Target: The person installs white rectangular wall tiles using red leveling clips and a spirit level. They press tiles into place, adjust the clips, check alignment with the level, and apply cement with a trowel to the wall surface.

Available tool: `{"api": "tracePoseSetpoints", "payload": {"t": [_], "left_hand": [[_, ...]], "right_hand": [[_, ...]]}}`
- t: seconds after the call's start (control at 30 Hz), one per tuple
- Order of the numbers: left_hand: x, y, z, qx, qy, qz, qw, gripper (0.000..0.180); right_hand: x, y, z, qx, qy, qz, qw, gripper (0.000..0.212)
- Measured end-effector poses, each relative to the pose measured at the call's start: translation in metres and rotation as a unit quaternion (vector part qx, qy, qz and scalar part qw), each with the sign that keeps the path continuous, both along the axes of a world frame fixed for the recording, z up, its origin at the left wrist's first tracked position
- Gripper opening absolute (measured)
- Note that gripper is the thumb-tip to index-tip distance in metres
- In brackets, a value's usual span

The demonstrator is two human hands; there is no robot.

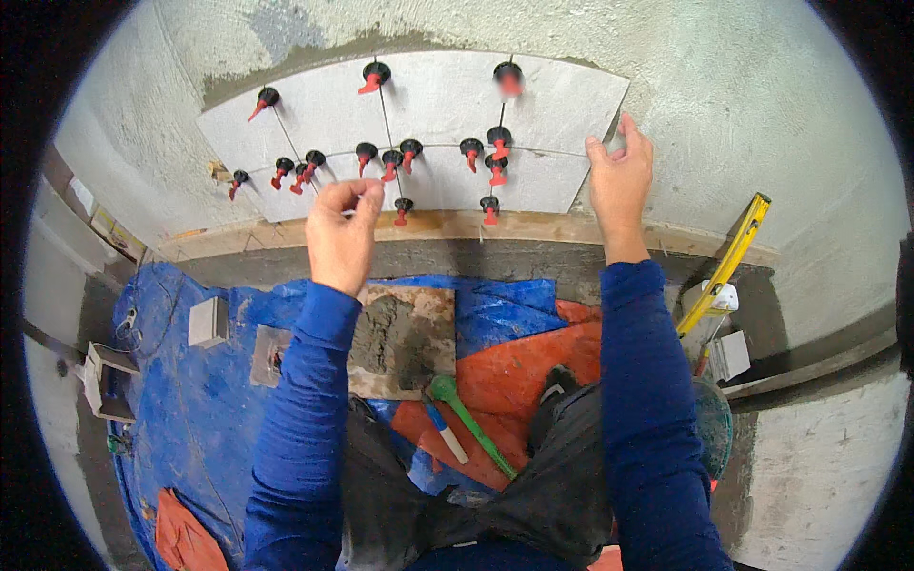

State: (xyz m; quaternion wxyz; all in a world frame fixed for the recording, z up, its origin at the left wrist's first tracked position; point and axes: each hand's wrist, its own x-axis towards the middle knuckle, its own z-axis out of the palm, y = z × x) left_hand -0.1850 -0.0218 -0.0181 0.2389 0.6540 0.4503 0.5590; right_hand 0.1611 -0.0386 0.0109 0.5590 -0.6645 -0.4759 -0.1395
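White wall tiles (438, 100) stand in two curved rows, with thin gaps between them. Black-and-red tile levelling clips (375, 76) sit along the joints; one at the upper right (509, 80) looks smeared. My left hand (345, 228) is pinched closed in front of the lower row, its fingertips by the red handle of a clip (390, 166). Whether anything small is between those fingers is hidden. At the right end of the tiles, my right hand (623, 186) has thumb and fingers apart, the thumb by the tile's face and the fingers beside its edge.
A wooden batten (438, 226) runs under the tiles. Below lie a mortar-covered board (433, 328), a green-headed mallet (466, 419) and a blue-and-white handled tool (445, 433). A yellow spirit level (728, 262) leans at right. Blue tarp (190, 400) and orange sheeting (514, 371) cover the floor.
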Motion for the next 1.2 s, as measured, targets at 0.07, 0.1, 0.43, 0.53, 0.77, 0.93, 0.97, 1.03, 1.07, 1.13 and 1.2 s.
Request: {"api": "tracePoseSetpoints", "payload": {"t": [0.07,0.1,0.43,0.53,0.77,0.93,0.97,1.03,1.07,1.13,1.2], "left_hand": [[0.012,-0.001,0.000,-0.010,-0.026,-0.014,1.000,0.024],[0.018,0.000,0.003,-0.001,-0.031,-0.027,0.999,0.025],[0.102,0.032,0.083,0.317,0.163,0.025,0.934,0.025],[0.113,0.063,0.113,0.371,0.238,0.009,0.898,0.032],[0.120,0.101,0.124,0.392,0.302,-0.001,0.869,0.028],[0.117,0.110,0.123,0.406,0.291,-0.028,0.866,0.025],[0.116,0.112,0.125,0.404,0.291,-0.039,0.866,0.024],[0.115,0.115,0.128,0.413,0.296,-0.044,0.860,0.022],[0.115,0.116,0.129,0.415,0.301,-0.047,0.858,0.022],[0.116,0.118,0.131,0.413,0.293,-0.059,0.860,0.021],[0.116,0.119,0.131,0.412,0.285,-0.071,0.863,0.020]], "right_hand": [[-0.007,0.001,0.006,-0.009,0.030,-0.022,0.999,0.049],[-0.011,0.002,0.011,0.009,0.058,0.012,0.998,0.046],[-0.029,0.012,0.043,0.079,0.087,0.019,0.993,0.057],[-0.023,0.017,0.041,0.078,0.082,0.006,0.994,0.061],[-0.008,0.022,0.036,0.078,0.053,0.008,0.996,0.060],[-0.007,0.022,0.038,0.102,0.084,0.041,0.990,0.059],[-0.008,0.022,0.038,0.104,0.088,0.045,0.990,0.059],[-0.008,0.021,0.038,0.111,0.094,0.053,0.988,0.058],[-0.008,0.021,0.038,0.111,0.098,0.056,0.987,0.058],[-0.007,0.021,0.037,0.112,0.087,0.052,0.989,0.058],[-0.007,0.022,0.036,0.113,0.085,0.051,0.989,0.058]]}}
